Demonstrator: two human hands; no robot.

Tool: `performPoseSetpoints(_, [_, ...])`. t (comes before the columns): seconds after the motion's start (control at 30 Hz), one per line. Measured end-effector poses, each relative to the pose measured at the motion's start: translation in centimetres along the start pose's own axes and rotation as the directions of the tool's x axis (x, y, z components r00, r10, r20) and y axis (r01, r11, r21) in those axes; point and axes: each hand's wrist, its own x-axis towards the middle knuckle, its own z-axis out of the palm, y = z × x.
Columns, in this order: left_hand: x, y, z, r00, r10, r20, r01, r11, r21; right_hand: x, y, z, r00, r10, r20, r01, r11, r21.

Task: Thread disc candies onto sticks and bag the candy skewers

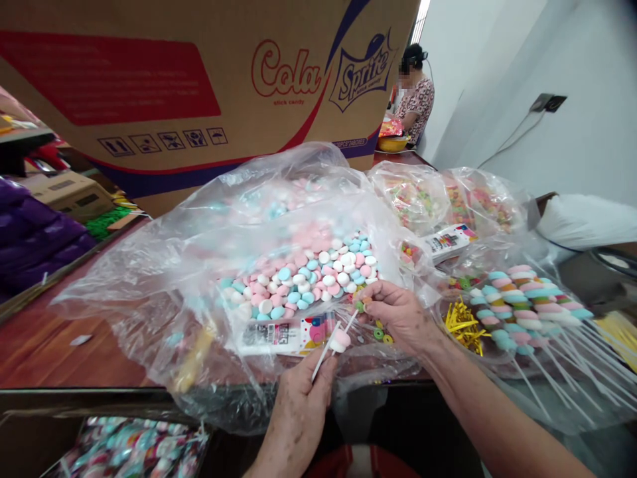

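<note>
My left hand (300,401) is closed around white candy sticks (323,355), low in the middle of the head view. Pink and white candies (341,340) sit by the sticks just above its fingertips. My right hand (398,317) pinches small ring-shaped gummies, a green one (359,306) and an orange one beside it, at the upper tip of a stick. Whether the stick has passed through them I cannot tell. Behind both hands a clear plastic bag lies open, with pink, white and blue candies (298,282) spilling from it. Printed wrappers (279,336) lie under the bag's front edge.
Finished candy skewers (527,305) lie at the right beside gold twist ties (465,325). Bags of gummy rings (413,199) stand behind them. A large carton (239,143) blocks the back. Wrapped candies fill a box (134,448) below left. Another person (421,99) sits far back.
</note>
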Motion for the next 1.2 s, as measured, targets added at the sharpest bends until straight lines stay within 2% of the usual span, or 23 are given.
performPoseSetpoints(0.1, [0.1,-0.2,0.1,1.0,-0.001,0.0,0.001,1.0,-0.005,-0.1,0.2,-0.1,0.998,-0.036,0.046,0.038,0.998,-0.057])
performPoseSetpoints(0.17, [0.1,-0.3,0.0,1.0,-0.006,0.008,0.006,1.0,-0.015,-0.3,0.2,-0.2,0.99,-0.097,0.106,0.114,0.979,-0.171])
performPoseSetpoints(0.23, [0.1,-0.4,0.0,1.0,0.0,0.006,0.0,1.0,-0.029,-0.5,0.2,-0.2,0.969,-0.183,0.166,0.228,0.919,-0.322])
performPoseSetpoints(0.3, [0.1,-0.4,0.0,1.0,0.009,0.0,-0.009,0.999,-0.041,-0.6,0.2,-0.3,0.953,-0.258,0.157,0.302,0.842,-0.446])
performPoseSetpoints(0.43, [0.2,-0.3,0.2,1.0,0.004,0.001,-0.004,0.998,-0.056,-0.7,0.5,-0.2,0.955,-0.297,0.014,0.25,0.778,-0.577])
performPoseSetpoints(0.57, [0.1,-0.2,0.2,1.0,-0.009,-0.009,0.009,0.998,-0.064,-1.2,0.8,0.2,0.94,-0.332,0.075,0.293,0.678,-0.673])
performPoseSetpoints(0.7, [0.1,-0.4,0.2,0.999,-0.022,-0.031,0.019,0.996,-0.085,-2.1,1.0,0.5,0.883,-0.437,0.172,0.409,0.537,-0.738])
performPoseSetpoints(0.77, [0.1,-0.7,0.2,0.999,-0.021,-0.031,0.018,0.995,-0.096,-2.4,1.1,0.5,0.859,-0.465,0.213,0.451,0.494,-0.743])
performPoseSetpoints(0.83, [0.1,-0.8,0.3,1.0,-0.006,-0.021,0.004,0.995,-0.097,-2.3,1.1,0.3,0.855,-0.467,0.227,0.464,0.493,-0.736])
performPoseSetpoints(0.97, [0.0,-0.9,0.2,1.0,-0.011,-0.005,0.01,0.997,-0.075,-1.9,1.0,0.1,0.89,-0.416,0.187,0.412,0.559,-0.72])
performPoseSetpoints(1.03, [0.0,-0.8,0.2,1.0,-0.018,-0.003,0.018,0.998,-0.068,-1.9,1.0,0.1,0.895,-0.402,0.195,0.409,0.563,-0.718])
performPoseSetpoints(1.1, [0.0,-0.8,0.3,1.0,-0.017,-0.004,0.017,0.997,-0.076,-2.1,1.2,0.2,0.876,-0.41,0.254,0.451,0.512,-0.731])
performPoseSetpoints(1.2, [0.1,-0.9,0.4,1.0,-0.015,-0.018,0.013,0.994,-0.109,-2.8,1.7,0.7,0.808,-0.437,0.395,0.564,0.381,-0.733])
